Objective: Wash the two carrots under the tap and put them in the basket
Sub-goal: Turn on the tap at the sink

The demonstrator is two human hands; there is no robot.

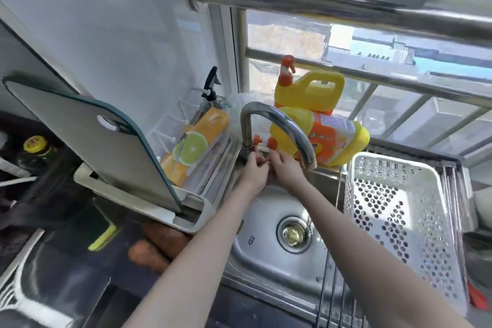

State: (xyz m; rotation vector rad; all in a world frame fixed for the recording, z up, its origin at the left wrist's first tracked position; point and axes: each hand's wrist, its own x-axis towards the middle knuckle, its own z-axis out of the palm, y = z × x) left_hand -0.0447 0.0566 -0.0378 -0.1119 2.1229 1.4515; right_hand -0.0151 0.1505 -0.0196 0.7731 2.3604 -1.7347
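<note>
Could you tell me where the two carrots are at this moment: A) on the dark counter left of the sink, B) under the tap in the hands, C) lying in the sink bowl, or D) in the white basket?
A: both carrots lie on the dark counter left of the sink, while the basket holds nothing and both hands are up at the tap handles.

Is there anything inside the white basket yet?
No, the white basket beside the sink shows only its bare perforated bottom; two carrots lie on the dark counter.
</note>
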